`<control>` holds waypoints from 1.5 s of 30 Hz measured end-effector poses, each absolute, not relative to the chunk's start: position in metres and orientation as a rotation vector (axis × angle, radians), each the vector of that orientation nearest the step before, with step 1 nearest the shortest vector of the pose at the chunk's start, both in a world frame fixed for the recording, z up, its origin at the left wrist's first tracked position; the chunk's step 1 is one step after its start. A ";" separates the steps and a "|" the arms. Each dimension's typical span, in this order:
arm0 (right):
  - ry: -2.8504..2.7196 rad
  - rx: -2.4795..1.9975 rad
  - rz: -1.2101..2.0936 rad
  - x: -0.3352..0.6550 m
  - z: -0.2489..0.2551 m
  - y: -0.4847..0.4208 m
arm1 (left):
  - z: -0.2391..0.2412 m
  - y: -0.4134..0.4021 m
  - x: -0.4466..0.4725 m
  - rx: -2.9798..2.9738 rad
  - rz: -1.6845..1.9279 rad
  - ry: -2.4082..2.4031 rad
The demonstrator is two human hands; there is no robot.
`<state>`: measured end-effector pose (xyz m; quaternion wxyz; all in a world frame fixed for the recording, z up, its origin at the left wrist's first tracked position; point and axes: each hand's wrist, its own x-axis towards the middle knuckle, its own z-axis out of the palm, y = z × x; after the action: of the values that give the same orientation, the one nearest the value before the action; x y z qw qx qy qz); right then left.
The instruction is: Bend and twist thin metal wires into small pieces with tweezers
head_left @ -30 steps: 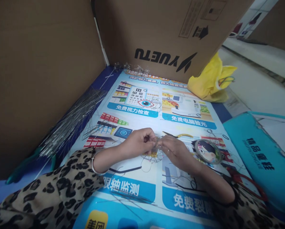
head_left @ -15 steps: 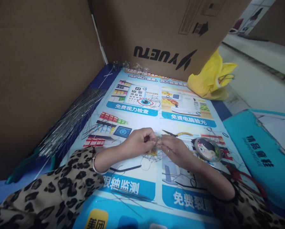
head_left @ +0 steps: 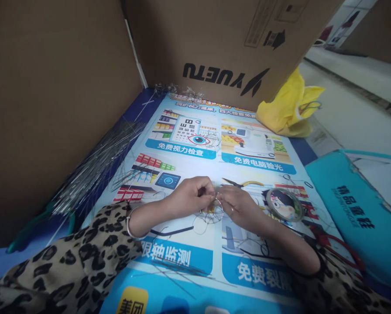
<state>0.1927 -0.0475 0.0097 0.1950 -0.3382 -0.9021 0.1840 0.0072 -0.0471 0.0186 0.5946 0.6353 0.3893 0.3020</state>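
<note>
My left hand (head_left: 197,196) is closed in a pinch on a small round piece of bent wire (head_left: 213,215). Fingers of my right hand (head_left: 236,203) are pinched at the upper right of the same wire piece, close to the left fingertips. The piece hangs below the fingertips as a ring with thin strands across it; its top is hidden by the fingers. Just behind my right hand lie pliers with yellow handles (head_left: 252,183). A roll of clear tape (head_left: 285,205) lies to the right of that hand.
A bundle of straight wires (head_left: 90,170) lies at the left, more cut wires (head_left: 179,268) in front. Cardboard walls (head_left: 215,39) stand behind and left. A yellow bag (head_left: 289,109), a turquoise shoebox (head_left: 355,213) and red-handled scissors (head_left: 342,248) are on the right.
The fingers have shifted slightly on the wire piece, and its ring now shows more plainly between the hands. The surrounding things have stayed in place.
</note>
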 end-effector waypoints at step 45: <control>-2.486 -0.983 0.686 0.187 0.015 -0.052 | 0.024 -0.044 0.005 1.417 0.617 0.969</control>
<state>0.1869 -0.0516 0.0153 0.1899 -0.3496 -0.8844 0.2442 0.0052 -0.0444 0.0239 0.6120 0.6145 0.4199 0.2675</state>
